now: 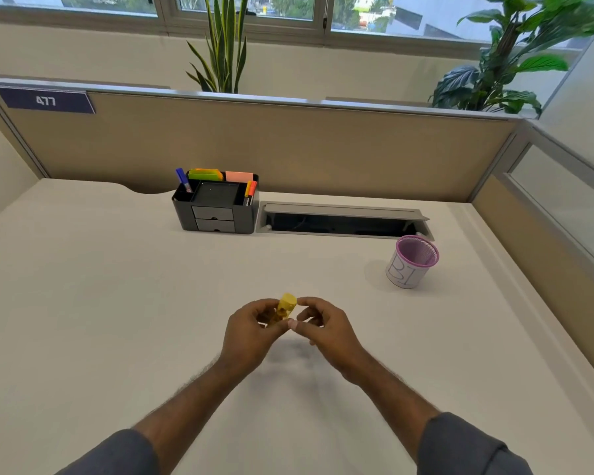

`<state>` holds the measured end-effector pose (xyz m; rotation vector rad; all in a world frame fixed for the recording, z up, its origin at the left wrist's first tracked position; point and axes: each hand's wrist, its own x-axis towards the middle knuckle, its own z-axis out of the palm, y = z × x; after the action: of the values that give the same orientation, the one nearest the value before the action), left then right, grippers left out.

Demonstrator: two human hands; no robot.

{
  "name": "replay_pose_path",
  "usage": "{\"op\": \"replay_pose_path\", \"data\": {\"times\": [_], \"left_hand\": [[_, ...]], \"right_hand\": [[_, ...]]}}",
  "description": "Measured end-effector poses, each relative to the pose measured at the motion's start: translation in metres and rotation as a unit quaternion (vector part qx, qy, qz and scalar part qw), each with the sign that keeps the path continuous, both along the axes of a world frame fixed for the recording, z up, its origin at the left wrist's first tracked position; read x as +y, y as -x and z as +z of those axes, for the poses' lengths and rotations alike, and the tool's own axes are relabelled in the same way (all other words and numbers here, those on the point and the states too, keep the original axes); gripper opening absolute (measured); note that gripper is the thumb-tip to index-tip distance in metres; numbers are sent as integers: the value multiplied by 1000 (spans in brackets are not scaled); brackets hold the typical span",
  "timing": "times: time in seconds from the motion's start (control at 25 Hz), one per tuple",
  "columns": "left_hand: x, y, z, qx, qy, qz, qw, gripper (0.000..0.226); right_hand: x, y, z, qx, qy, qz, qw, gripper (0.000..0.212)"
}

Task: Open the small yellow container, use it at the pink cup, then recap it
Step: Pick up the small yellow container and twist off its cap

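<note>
I see the small yellow container (284,310) low in the middle of the frame, above the desk (117,303); my left hand (251,332) pinches its body; my right hand (323,329) pinches near the top; I think the cap comes off best if I hold steady and twist slowly; the pink cup (413,261) waits at the right.

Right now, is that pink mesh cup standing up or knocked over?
Upright. The pink cup stands on the desk with its round rim on top and its open mouth facing up, off to the right of both hands.
</note>
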<state>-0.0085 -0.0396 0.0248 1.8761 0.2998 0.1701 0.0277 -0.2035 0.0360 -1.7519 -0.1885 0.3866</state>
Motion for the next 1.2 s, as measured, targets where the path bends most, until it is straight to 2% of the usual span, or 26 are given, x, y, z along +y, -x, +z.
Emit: {"op": "replay_pose_path", "data": {"times": [0.16, 0.28, 0.4, 0.52, 0.68, 0.84, 1.08, 1.2], "left_hand": [[-6, 3, 1, -18, -99, 2, 995, 32], [-10, 5, 1, -19, -108, -12, 994, 36], [-5, 6, 2, -13, -100, -67, 993, 40], [-2, 5, 3, -26, -118, -113, 986, 26], [-5, 5, 2, -35, -147, -117, 982, 15], [-6, 5, -1, -27, -168, -143, 975, 12], [-10, 1, -3, -33, -183, -119, 975, 9], [-9, 0, -4, -29, -184, -127, 974, 9]], "right_hand": [[2, -2, 9, 10, -29, 21, 999, 32], [-1, -4, 11, -2, -15, 23, 1000, 19], [-8, -7, 14, -9, -13, 35, 999, 17], [-14, -10, 17, -11, -3, 53, 999, 20], [-16, -11, 18, -31, 33, 69, 997, 21], [-19, -13, 16, -44, 60, 105, 992, 16], [-13, -13, 8, -75, 80, 39, 993, 16], [-17, -17, 8, -53, 73, 68, 994, 17]]}}
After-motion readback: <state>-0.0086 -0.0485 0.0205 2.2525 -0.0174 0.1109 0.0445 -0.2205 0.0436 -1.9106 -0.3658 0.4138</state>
